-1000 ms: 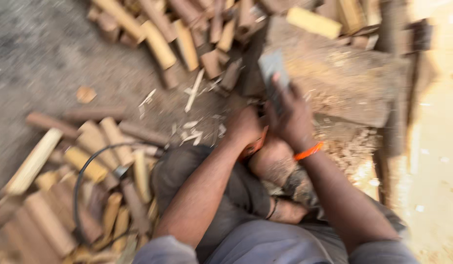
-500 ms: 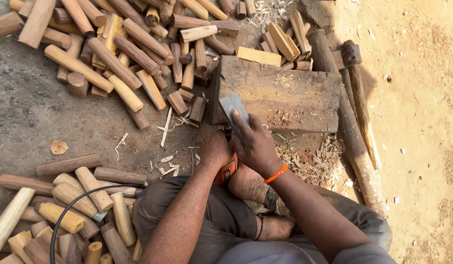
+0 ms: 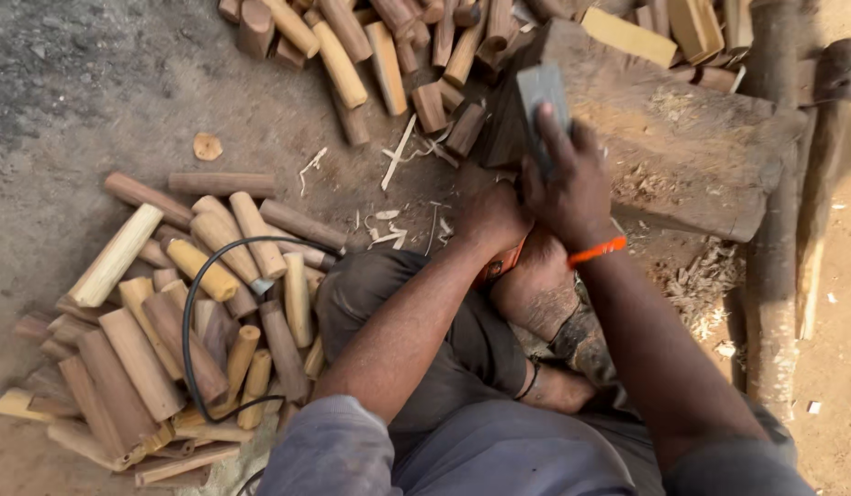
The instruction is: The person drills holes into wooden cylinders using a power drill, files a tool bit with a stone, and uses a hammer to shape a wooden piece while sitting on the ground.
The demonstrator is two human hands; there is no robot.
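Observation:
My right hand (image 3: 568,188), with an orange band on its wrist, grips a flat grey blade (image 3: 542,96) held upright over the near-left corner of a big worn wooden block (image 3: 692,147). My left hand (image 3: 488,219) is curled into a fist just left of it, down by my bare foot (image 3: 535,294). It closes on a small orange object (image 3: 499,266) that is mostly hidden under the hand. Both hands nearly touch each other.
A heap of cut round wooden sticks (image 3: 159,321) lies at my left with a black cable (image 3: 191,331) looped over it. More sticks (image 3: 370,46) are piled beyond the block. Shavings (image 3: 710,276) and a long log (image 3: 774,239) lie at the right.
The view has swung and steadied. My right hand with the blade has stayed over the block's corner, and my left fist has stayed by my foot.

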